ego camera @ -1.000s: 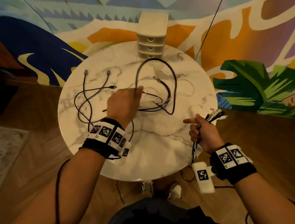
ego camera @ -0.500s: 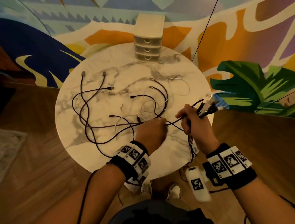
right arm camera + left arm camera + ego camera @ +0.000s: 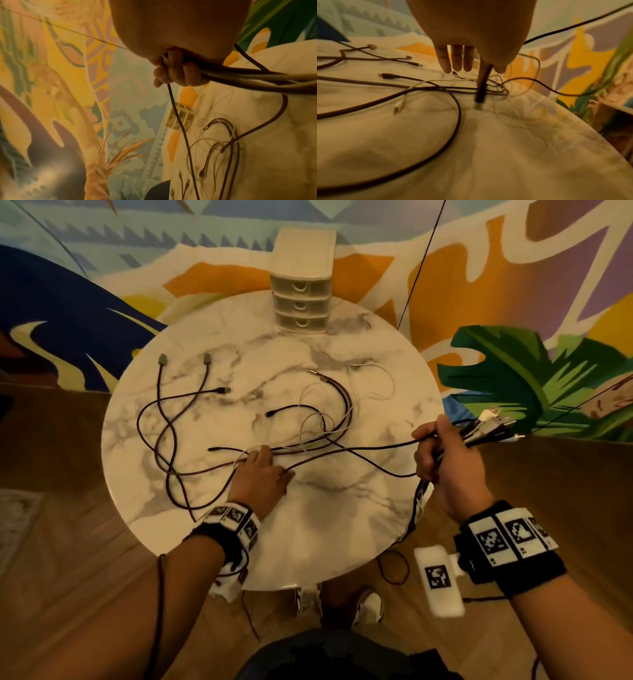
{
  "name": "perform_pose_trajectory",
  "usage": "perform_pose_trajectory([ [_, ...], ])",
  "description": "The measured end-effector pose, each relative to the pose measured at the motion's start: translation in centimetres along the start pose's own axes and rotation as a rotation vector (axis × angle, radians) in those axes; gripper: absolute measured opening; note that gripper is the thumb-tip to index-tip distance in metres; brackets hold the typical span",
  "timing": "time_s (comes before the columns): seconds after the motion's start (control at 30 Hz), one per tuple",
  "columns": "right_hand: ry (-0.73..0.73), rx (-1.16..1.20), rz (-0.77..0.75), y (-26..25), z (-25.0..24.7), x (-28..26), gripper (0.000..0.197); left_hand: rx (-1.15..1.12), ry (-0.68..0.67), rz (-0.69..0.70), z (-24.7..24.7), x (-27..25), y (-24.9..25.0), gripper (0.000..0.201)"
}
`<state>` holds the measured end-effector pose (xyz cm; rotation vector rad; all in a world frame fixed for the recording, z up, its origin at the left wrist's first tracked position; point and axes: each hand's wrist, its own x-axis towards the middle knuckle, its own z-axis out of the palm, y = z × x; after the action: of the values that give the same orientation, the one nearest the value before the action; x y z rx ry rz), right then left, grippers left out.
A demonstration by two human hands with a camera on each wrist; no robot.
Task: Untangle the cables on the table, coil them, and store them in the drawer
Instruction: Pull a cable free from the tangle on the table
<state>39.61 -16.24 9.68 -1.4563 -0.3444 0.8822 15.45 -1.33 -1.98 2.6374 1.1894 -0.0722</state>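
Several dark, purple and white cables [image 3: 318, 436] lie tangled on the round marble table [image 3: 308, 529]. My left hand [image 3: 260, 472] rests on the tangle at mid-table. In the left wrist view, the left hand [image 3: 488, 67] pinches a dark cable's plug end [image 3: 480, 93] between thumb and index finger, with the other fingers straight. At the table's right edge my right hand [image 3: 442, 451] grips a bundle of cables [image 3: 486, 430], whose plugs stick out to the right. Its fingers [image 3: 175, 73] curl round the bundle [image 3: 257, 77]. A cream three-drawer unit [image 3: 303, 299], all drawers closed, stands at the far edge.
Two purple braided cables [image 3: 161, 419] loop over the table's left half. A thin white cable [image 3: 376, 381] lies at the far right. Strands from the bundle hang off the table edge [image 3: 416, 508] to the wooden floor. My shoes [image 3: 342, 601] are under the near rim.
My left hand let down the dark loop it held up, swung close to the right hand, then moved left onto the tangle. The right hand rose with its bundle.
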Motion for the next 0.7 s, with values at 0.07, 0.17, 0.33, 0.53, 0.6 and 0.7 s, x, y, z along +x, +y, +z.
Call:
perform_pose_trajectory([
  [0.07, 0.041, 0.036, 0.023, 0.3, -1.1, 1.2, 0.046, -0.097, -0.026, 0.039, -0.1, -0.6, -0.2, 0.049],
  [0.17, 0.136, 0.076, 0.074, 1.7, -3.2, 3.5, 0.045, -0.513, 0.015, -0.048, -3.2, -0.7, 0.1, 0.026],
  [0.33, 0.32, 0.116, 0.158, 3.0, -6.4, 6.0, 0.044, -0.063, 0.071, 0.278, -7.9, -2.0, 3.9, 0.048],
  [0.53, 0.296, 0.081, 0.117, 3.7, -5.7, 6.0, 0.046, 0.43, -0.375, 0.337, -5.5, -1.8, 5.8, 0.044],
  [0.6, 0.3, 0.063, 0.112, 4.1, -5.5, 5.5, 0.047, 0.32, -0.418, 0.212, -5.8, -1.2, 4.8, 0.037],
  [0.7, 0.315, -0.086, 0.098, 5.7, -6.7, 4.6, 0.049, -0.278, -0.333, -0.09, -8.1, 0.1, 3.5, 0.026],
])
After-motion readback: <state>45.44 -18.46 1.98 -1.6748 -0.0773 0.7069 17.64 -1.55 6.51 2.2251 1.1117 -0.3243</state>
